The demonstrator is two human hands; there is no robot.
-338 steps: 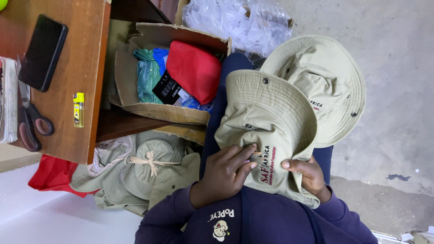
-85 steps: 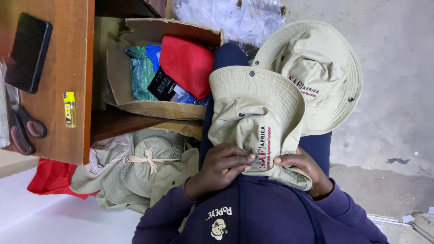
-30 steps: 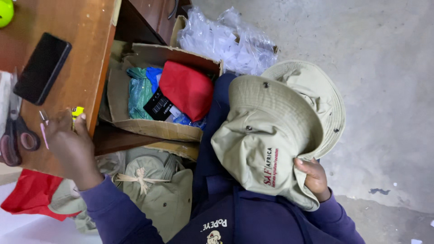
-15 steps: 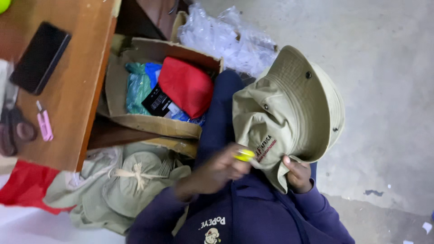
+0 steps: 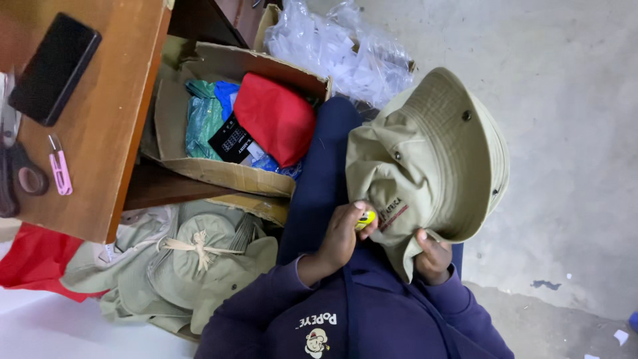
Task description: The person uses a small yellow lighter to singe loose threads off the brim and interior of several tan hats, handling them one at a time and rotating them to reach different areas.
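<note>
A khaki bucket hat [image 5: 425,153] rests on my lap, tilted up on its brim. My left hand [image 5: 339,233] pinches a small yellow object [image 5: 365,219] and presses it against the hat's front by the embroidered patch. My right hand [image 5: 432,256] grips the lower edge of the brim. A second hat lies under the first and is mostly hidden. My dark blue sleeves and trousers fill the bottom middle.
A wooden table [image 5: 106,133] at left carries a black phone [image 5: 54,70], pink thread snips [image 5: 60,174] and scissors [image 5: 16,179]. Below it sit a cardboard box [image 5: 219,169] with red cloth [image 5: 276,116], a heap of khaki hats [image 5: 193,266], and clear plastic bags [image 5: 339,50].
My left hand went to the table, took the small yellow object and brought it to the hat. The hat has been tipped up, and my right hand still holds its brim.
</note>
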